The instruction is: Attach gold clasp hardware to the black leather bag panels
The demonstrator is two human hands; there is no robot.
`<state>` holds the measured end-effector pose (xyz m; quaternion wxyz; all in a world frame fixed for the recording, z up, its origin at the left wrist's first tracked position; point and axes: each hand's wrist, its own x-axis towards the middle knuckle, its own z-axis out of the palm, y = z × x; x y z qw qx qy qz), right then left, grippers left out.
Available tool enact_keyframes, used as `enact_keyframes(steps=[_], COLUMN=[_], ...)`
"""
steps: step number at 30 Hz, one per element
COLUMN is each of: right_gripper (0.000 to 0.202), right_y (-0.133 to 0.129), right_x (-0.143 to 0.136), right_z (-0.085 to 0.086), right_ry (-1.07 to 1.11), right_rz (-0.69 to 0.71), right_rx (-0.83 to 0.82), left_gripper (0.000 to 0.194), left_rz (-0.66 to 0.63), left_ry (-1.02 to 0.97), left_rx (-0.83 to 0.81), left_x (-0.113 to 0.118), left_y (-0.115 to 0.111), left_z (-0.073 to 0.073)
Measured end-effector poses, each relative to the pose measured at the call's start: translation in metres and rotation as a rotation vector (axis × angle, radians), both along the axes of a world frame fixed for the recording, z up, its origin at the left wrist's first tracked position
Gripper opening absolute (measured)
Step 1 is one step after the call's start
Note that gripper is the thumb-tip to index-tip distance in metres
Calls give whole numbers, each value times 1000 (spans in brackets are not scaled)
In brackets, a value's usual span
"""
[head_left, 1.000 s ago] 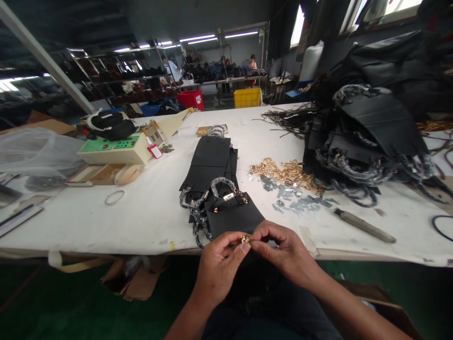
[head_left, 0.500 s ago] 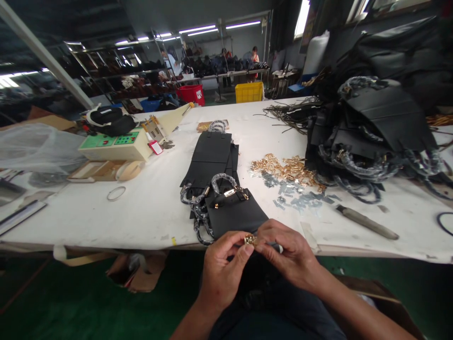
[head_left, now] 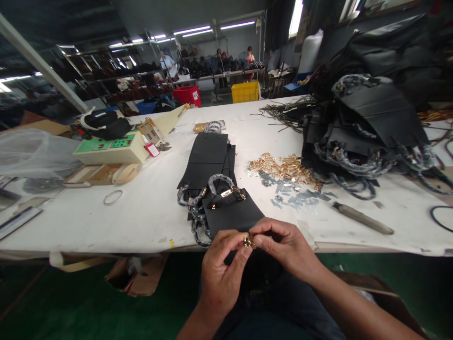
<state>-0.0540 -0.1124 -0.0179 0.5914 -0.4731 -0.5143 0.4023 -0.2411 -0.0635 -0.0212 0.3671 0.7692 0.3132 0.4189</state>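
A small gold metal fitting [head_left: 249, 242] is pinched between both hands, just off the table's front edge. My left hand [head_left: 223, 269] grips it with thumb and forefinger. From the other side my right hand [head_left: 286, 248] closes on it, thumb and fingertips together. The fitting's exact kind is too small to make out. Right behind the hands lies a black bag panel [head_left: 231, 215] with a plastic-wrapped handle [head_left: 220, 179] and gold hardware. More black panels [head_left: 207, 153] are stacked beyond it.
Gold fittings [head_left: 283, 167] and grey metal plates [head_left: 297, 198] lie heaped on the white table [head_left: 141, 217]. A dark-handled tool [head_left: 363, 218] is at right, below piled black panels [head_left: 385, 113]. A machine [head_left: 109, 148] stands left; people work in the background.
A pale-tipped dark thing that showed under my right hand is out of sight now. The right fingers have shifted on the gold fitting, and the view has turned slightly.
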Motion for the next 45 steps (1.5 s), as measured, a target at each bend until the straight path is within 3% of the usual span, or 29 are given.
enact_keyframes(steps=[4,8,13,18,21,25,29,33,37,42,45], right_gripper=[15,19,25,23,25,22,31,36,36,35,28], right_y=[-5,-7,-4,-1,3,17,46,73,94,108,112], right_x=[-6,-14,-20,-22,-25,-22,-11,-6,-14,-34,-48], right_z=[-2,-5,-4,-7,-14,-28,-43,-51,-43,-22,-15], right_ry=[-174,-187,-54,169,267,297,109,-81,-103,182,146], right_rz=[-56,-130,-158,-45,13,-59,-100,-62,42,169,133], right_rx=[147,163,106,30,-17,-99,-100,-85,-53,-13,57], left_gripper=[28,30,28,15,17,40,60,69,76,81,82], left_rz=[12,2,0,54,98,128,384,500,499,505,512], left_ry=[19,-17,-79,-177,-126,77,267,312,299,324,336], left_rx=[87,98,47,-152,-137,70,260,194,127,90,51], left_x=[1,3,5,6,6,-1,-16,-29,-32,-31,-29], left_y=[-2,-4,-5,-3,1,19,53,80,90,97,100], left_z=[2,-1,-6,-10,-13,-21,-34,-43,-43,-36,-32])
